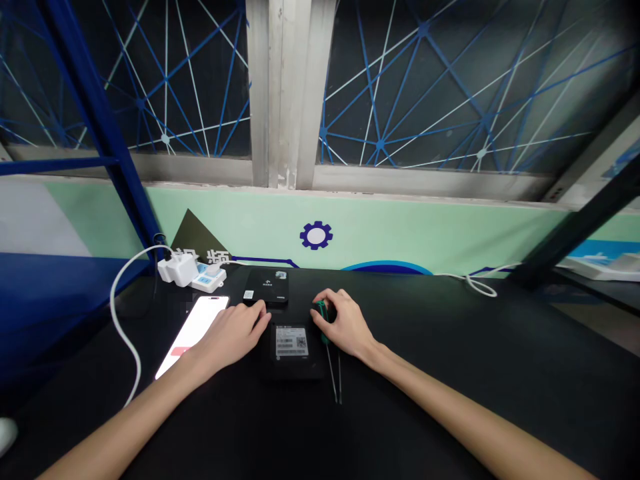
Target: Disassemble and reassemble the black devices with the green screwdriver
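A flat black box with a white barcode label [291,350] lies on the black table [450,373] in front of me. My left hand [235,333] rests against its upper left corner, fingers curled and pressing on the edge. At the box's upper right corner, my right hand [345,323] is closed round the green and black handle of a screwdriver [323,317]. Two thin metal shafts [334,377] lie on the table just right of the box. A second black box [267,288] sits behind the first.
A lit phone [193,330] lies left of my left hand. Behind it are a white power strip [207,277] with a white charger [176,269] and a cable [120,327] looping down the left. Another white cable [480,285] lies at the back right. A blue frame post [110,127] stands at left.
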Demonstrator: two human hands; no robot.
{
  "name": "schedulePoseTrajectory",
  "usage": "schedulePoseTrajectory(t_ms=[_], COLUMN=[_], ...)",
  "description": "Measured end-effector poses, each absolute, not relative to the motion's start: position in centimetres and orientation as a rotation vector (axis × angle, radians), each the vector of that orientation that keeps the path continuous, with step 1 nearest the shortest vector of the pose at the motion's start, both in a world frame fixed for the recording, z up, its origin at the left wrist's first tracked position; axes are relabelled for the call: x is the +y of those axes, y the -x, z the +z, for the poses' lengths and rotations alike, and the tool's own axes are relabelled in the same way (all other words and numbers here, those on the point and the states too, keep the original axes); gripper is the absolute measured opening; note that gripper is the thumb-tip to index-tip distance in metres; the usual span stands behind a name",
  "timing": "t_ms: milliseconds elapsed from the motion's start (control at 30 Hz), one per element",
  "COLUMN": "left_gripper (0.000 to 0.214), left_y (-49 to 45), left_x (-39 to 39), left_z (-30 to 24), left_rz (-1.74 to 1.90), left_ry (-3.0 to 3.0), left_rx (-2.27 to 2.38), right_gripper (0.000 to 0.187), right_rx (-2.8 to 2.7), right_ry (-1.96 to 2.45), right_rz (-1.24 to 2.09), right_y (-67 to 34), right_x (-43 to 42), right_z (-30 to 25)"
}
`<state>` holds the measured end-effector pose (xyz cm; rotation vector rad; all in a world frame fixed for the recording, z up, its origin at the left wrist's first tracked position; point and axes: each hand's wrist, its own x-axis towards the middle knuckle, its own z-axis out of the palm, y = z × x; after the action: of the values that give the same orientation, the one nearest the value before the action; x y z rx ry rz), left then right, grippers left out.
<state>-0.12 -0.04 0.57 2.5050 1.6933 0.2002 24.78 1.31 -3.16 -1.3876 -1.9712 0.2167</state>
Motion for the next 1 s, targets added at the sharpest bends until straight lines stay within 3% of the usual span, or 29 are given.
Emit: schedulePoseTrajectory(t_ms=[167, 533, 1000], left_gripper=[0.035, 0.034, 0.029], left_y=[0.2, 0.3, 0.5], left_x=[0.1, 0.1, 0.3], left_z=[0.3, -0.2, -0.1], left_rz=[0.23, 0.183, 0.14], left_ry=[-2.491, -2.549, -2.567], left_rx=[1.682, 1.642, 1.646], right_gripper=[0.006, 0.014, 0.017], right_rx=[-2.026, -2.144, -2.355], right_ry=[1.316, 1.207, 1.138], right_rz=[0.271, 0.438, 0.379], right_y=[-25.0, -25.5, -26.2], right_x=[1.5, 1.2, 1.1], right_z=[-3.4, -2.5, -1.9])
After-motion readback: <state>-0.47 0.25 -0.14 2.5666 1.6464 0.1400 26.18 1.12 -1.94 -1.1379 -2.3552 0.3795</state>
